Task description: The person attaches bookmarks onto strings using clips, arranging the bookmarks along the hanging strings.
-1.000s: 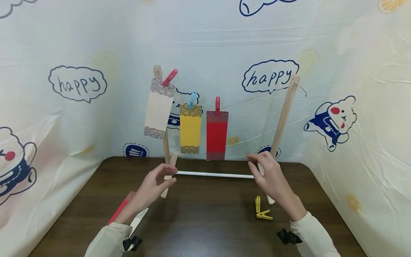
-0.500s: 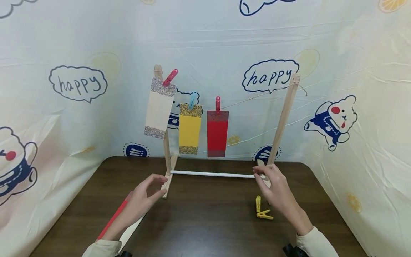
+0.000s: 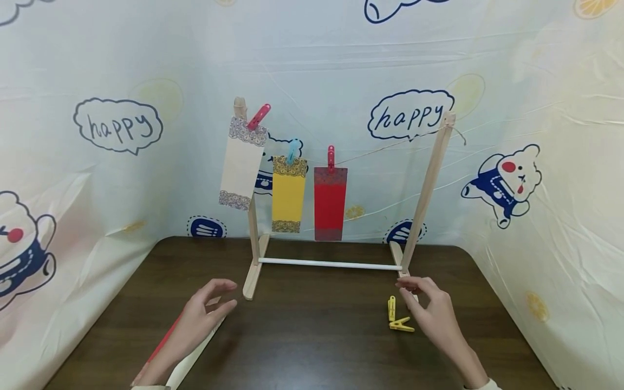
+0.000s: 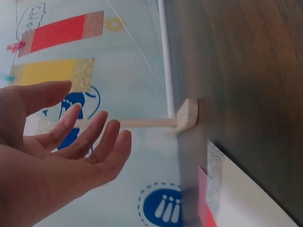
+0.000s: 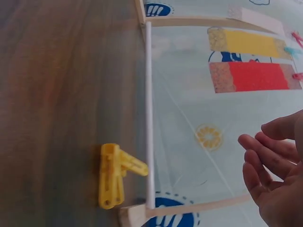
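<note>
My left hand (image 3: 202,314) hovers over the table's left side, fingers loosely bent, holding nothing. Beneath that forearm lie a white card (image 4: 251,194) with a lace-patterned end and a red card (image 4: 207,210), both partly hidden. My right hand (image 3: 434,311), also holding nothing, is near the stand's right foot (image 3: 397,254). Just left of it, two yellow clothespins (image 3: 392,310) lie together on the table. From the stand's string (image 3: 380,147) hang a white card (image 3: 242,162), a yellow card (image 3: 288,195) and a red card (image 3: 330,206), each clipped by a clothespin.
The wooden stand has a left post (image 3: 253,233) and a right post (image 3: 429,189), joined low down by a white rod (image 3: 331,264). It stands on the dark table (image 3: 312,336) near the back edge. A printed curtain (image 3: 312,70) hangs behind.
Both hands have drawn back toward the near side, away from the stand's base. The left went down and left, the right down and slightly right. The hanging red card has swung slightly.
</note>
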A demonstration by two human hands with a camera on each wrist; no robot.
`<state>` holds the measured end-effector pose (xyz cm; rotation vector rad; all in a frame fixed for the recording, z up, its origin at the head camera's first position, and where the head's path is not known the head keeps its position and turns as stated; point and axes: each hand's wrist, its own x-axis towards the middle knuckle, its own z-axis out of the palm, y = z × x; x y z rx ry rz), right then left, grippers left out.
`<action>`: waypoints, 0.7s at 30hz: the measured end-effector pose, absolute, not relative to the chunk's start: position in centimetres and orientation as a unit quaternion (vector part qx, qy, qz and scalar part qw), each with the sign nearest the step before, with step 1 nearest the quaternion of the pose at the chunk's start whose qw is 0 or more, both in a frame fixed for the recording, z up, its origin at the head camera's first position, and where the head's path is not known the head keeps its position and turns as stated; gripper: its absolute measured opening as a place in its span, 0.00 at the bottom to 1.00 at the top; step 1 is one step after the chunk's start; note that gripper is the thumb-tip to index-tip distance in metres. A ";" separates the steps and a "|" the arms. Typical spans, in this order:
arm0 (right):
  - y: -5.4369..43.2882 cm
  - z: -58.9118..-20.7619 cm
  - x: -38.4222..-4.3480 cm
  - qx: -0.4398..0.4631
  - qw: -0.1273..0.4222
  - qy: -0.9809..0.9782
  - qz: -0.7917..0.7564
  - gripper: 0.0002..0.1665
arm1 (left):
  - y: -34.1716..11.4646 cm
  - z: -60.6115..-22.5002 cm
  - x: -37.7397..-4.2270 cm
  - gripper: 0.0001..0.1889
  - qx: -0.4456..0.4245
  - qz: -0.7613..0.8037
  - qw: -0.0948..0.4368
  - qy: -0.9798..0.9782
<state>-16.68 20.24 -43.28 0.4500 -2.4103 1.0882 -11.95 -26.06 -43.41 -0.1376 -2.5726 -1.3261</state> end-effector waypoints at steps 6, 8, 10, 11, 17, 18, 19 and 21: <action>21.2 -44.8 -15.7 0.128 0.214 -0.870 0.426 0.08 | -27.1 -44.6 -11.7 0.16 -0.014 -0.432 0.117 -0.894; 21.6 -45.4 -15.4 0.110 0.209 -0.863 0.446 0.08 | -27.4 -45.1 -11.7 0.15 -0.003 -0.424 0.114 -0.898; 21.9 -46.0 -15.2 0.091 0.202 -0.852 0.475 0.08 | -27.7 -45.5 -11.6 0.15 0.009 -0.415 0.112 -0.903; 22.1 -46.3 -15.0 0.081 0.200 -0.846 0.487 0.08 | -27.8 -45.7 -11.5 0.15 0.015 -0.414 0.109 -0.904; 22.7 -48.2 -14.9 0.035 0.189 -0.817 0.544 0.08 | -29.1 -46.8 -11.4 0.19 0.060 -0.413 0.071 -0.906; 22.8 -48.6 -14.9 0.029 0.182 -0.811 0.555 0.09 | -29.4 -47.0 -11.4 0.20 0.069 -0.411 0.056 -0.907; 22.9 -48.9 -14.9 0.022 0.170 -0.803 0.571 0.11 | -29.8 -47.1 -11.3 0.22 0.079 -0.403 0.044 -0.911; 23.2 -49.6 -15.0 0.007 0.143 -0.785 0.602 0.14 | -30.7 -47.4 -11.2 0.22 0.095 -0.379 0.031 -0.920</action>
